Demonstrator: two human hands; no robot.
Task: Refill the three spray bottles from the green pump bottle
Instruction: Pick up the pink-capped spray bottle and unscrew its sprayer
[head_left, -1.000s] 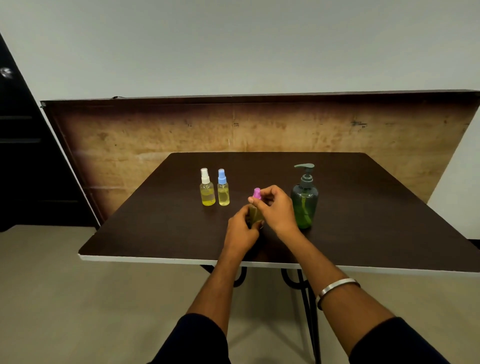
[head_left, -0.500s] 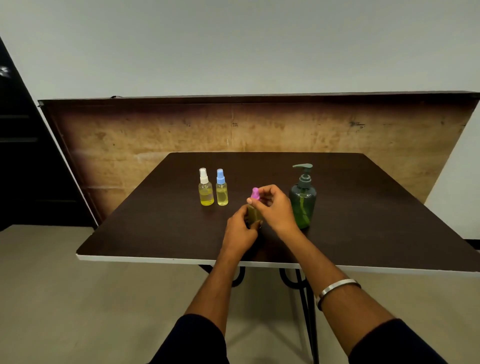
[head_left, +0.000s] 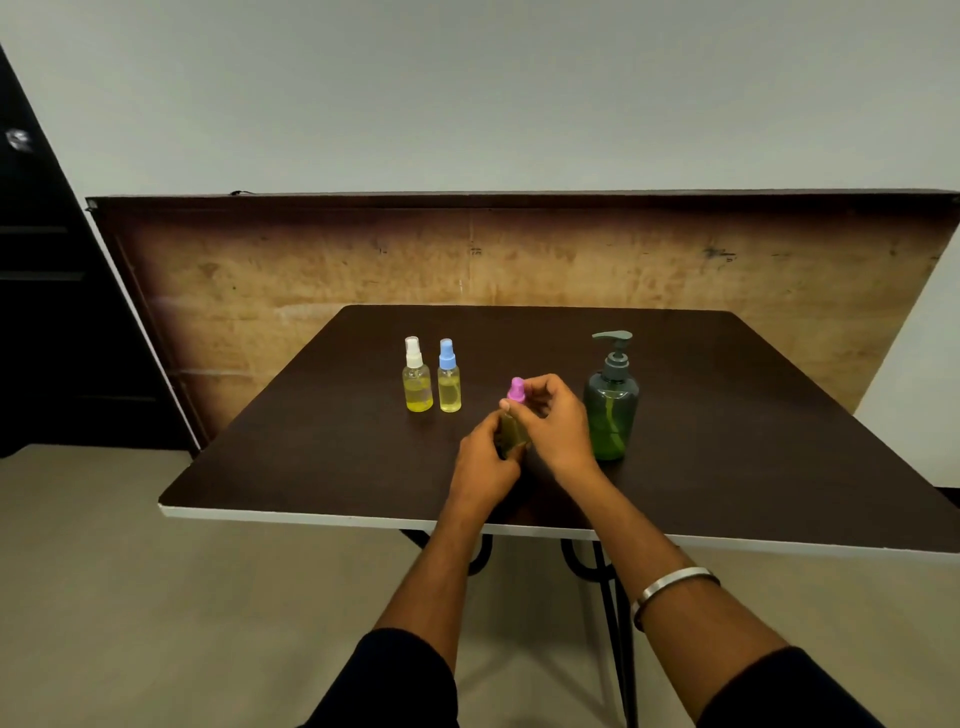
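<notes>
My left hand (head_left: 485, 460) grips a small spray bottle (head_left: 511, 430) over the table (head_left: 727, 415); my right hand (head_left: 558, 421) pinches its pink cap (head_left: 516, 388). The green pump bottle (head_left: 611, 402) stands just right.

Left hand (head_left: 485, 460) gripping small clear yellow-filled spray bottle (head_left: 511, 434); right hand (head_left: 553, 415) pinching its pink cap (head_left: 516, 388). Just right, translucent green plastic pump bottle (head_left: 611, 402). Farther left, white-capped spray bottle (head_left: 416, 376) beside blue-capped spray bottle (head_left: 449, 378), upright on dark brown table (head_left: 753, 441).
</notes>
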